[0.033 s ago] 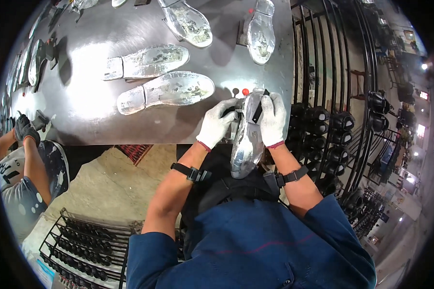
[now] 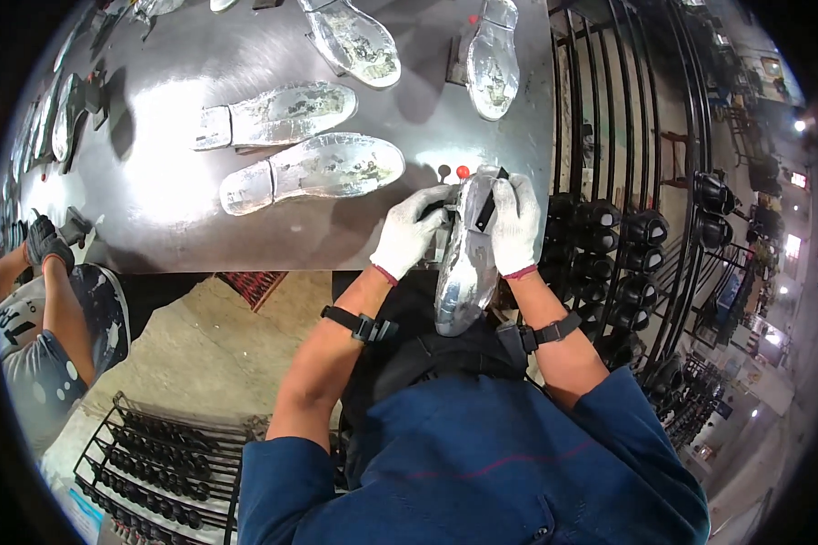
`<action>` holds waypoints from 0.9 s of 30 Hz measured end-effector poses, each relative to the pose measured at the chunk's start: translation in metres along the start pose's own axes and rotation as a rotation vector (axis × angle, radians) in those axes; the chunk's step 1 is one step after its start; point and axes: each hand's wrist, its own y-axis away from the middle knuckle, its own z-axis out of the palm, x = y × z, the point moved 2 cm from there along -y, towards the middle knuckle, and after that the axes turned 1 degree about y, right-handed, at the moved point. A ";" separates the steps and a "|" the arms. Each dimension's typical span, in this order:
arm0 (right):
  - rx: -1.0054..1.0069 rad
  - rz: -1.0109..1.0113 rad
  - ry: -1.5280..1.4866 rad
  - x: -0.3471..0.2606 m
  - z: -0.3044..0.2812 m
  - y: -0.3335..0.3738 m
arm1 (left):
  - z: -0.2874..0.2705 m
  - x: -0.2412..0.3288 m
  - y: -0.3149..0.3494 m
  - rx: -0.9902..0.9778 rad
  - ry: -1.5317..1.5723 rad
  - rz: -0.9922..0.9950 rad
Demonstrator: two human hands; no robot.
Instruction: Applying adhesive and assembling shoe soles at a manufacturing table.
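Note:
A silvery, shiny shoe last (image 2: pixel 464 282) stands at the near right edge of the metal table, its sole side up and its rounded end pointing toward me. My left hand (image 2: pixel 411 232), in a white knit glove, is closed at the last's left side; its fingertips are partly hidden by a dark part there. On the other side my right hand (image 2: pixel 515 225), gloved alike, pinches a flat black strip (image 2: pixel 487 211) against the last's upper part. Just beyond the last is a small red ball-shaped knob (image 2: pixel 463 173).
Several similar silvery lasts (image 2: pixel 336 170) lie across the metal table (image 2: pixel 373 238). Black racks (image 2: pixel 641 118) with dark shoes stand on the right; another shoe rack (image 2: pixel 168 468) is at lower left. A co-worker's dark-gloved hands (image 2: pixel 47 241) are at the table's left.

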 end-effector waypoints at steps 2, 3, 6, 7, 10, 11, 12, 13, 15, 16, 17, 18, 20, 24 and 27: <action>0.044 -0.034 -0.007 0.004 -0.001 0.000 | -0.001 0.002 -0.002 -0.061 -0.143 0.111; 0.003 -0.027 -0.002 -0.010 -0.001 0.000 | -0.003 0.003 -0.001 -0.069 -0.151 0.099; 0.036 -0.063 0.139 -0.025 -0.004 -0.001 | -0.004 0.011 -0.001 -0.096 -0.178 0.116; 0.034 -0.063 0.143 -0.024 -0.006 -0.002 | -0.003 0.016 -0.001 -0.094 -0.174 0.115; 0.086 -0.300 0.382 -0.033 -0.010 0.000 | -0.001 0.020 0.000 -0.132 -0.265 0.110; -0.027 -0.101 0.398 -0.035 -0.011 0.003 | -0.001 0.016 -0.003 -0.131 -0.252 0.084; -0.138 0.100 0.411 -0.040 -0.011 0.007 | -0.001 0.013 -0.004 -0.131 -0.240 0.058; -0.210 0.095 0.546 -0.045 -0.011 0.011 | 0.000 0.010 -0.004 -0.108 -0.150 0.007; -0.289 0.075 0.594 -0.038 -0.014 0.017 | 0.001 0.002 -0.007 -0.052 -0.144 -0.037; -0.366 0.052 0.636 -0.036 -0.015 0.019 | 0.001 -0.004 -0.009 0.004 -0.143 -0.078; -0.415 0.028 0.621 -0.036 -0.018 0.020 | 0.001 -0.016 -0.010 0.043 -0.105 -0.040; -0.414 0.030 0.625 -0.035 -0.022 0.021 | 0.002 -0.015 -0.010 0.040 -0.102 -0.041; -0.586 0.021 0.643 -0.031 -0.026 0.022 | 0.002 -0.012 -0.009 0.065 -0.152 -0.024; -0.601 0.031 0.778 -0.055 -0.018 0.018 | -0.001 -0.013 -0.012 0.021 -0.179 0.057; -0.613 -0.035 0.841 -0.050 -0.015 0.011 | 0.006 -0.008 -0.017 -0.004 -0.124 -0.175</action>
